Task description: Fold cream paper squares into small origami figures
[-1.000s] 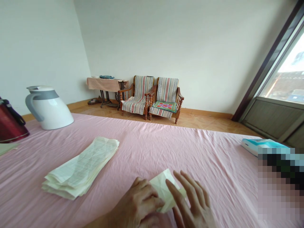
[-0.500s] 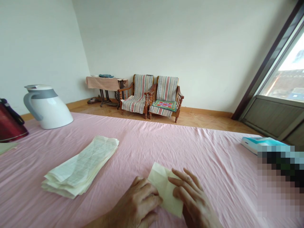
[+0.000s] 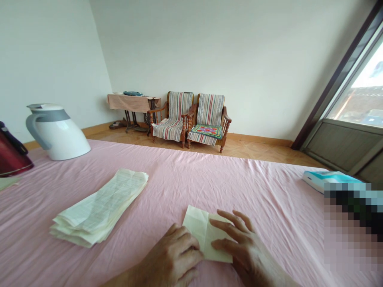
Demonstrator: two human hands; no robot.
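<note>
A small folded cream paper (image 3: 198, 224) lies flat on the pink tablecloth (image 3: 209, 179) near the front edge. My left hand (image 3: 175, 257) is curled, its fingertips pinching the paper's left edge. My right hand (image 3: 243, 245) rests on the paper's right part with its fingers stretched out and spread, pressing it down. Both hands cover the paper's near half.
A stack of folded lined papers (image 3: 98, 207) lies to the left. A white jug (image 3: 60, 133) and a red jug (image 3: 12, 155) stand at the far left. A teal box (image 3: 323, 179) sits at the right. Two striped wooden chairs (image 3: 191, 123) and a small table (image 3: 133, 103) stand by the wall.
The paper was raised and bent between my hands; now it lies flat on the cloth. My right hand has come down flat onto it, and my left hand stays at its left edge.
</note>
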